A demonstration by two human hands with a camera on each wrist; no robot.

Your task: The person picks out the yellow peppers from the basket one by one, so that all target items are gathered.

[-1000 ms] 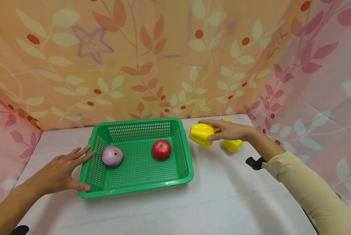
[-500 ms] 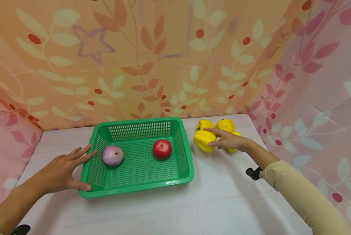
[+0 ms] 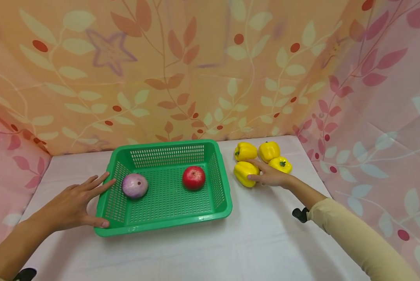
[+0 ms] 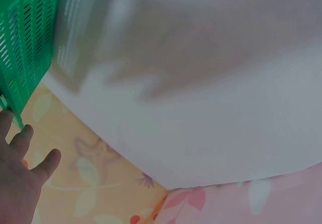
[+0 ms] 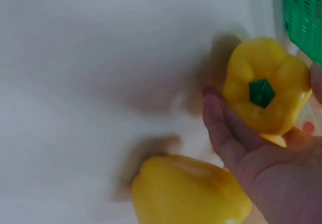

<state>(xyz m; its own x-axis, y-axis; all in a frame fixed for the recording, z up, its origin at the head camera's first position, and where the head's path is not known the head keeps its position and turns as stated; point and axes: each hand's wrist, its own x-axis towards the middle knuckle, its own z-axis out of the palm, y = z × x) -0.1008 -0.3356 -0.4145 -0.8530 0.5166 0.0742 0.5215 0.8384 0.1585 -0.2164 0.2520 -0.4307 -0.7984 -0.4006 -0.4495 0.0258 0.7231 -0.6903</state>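
Observation:
My right hand [image 3: 271, 175] grips a yellow bell pepper [image 3: 244, 173] between thumb and fingers, low over the white table, right of a green basket [image 3: 164, 225]. In the right wrist view, the held pepper [image 5: 282, 68] faces the camera with its green stem, fingers on two sides of it. Straight, spread fingers of my left hand [image 3: 74, 205] rest on the basket's left rim. Inside the basket, a purple onion [image 3: 134, 185] lies at the left and a red, apple-like fruit [image 3: 194, 178] at the right.
Close around the right hand lie three more yellow peppers: one behind [image 3: 246, 151], another at the back right [image 3: 269, 151], and a third partly behind the hand [image 3: 281, 164]. Patterned cloth [image 3: 196, 78] hangs along the table's back and sides.
My right hand has brought the pepper down and slightly right, toward the front of the other peppers, which now show more fully. The left hand and basket have stayed put.

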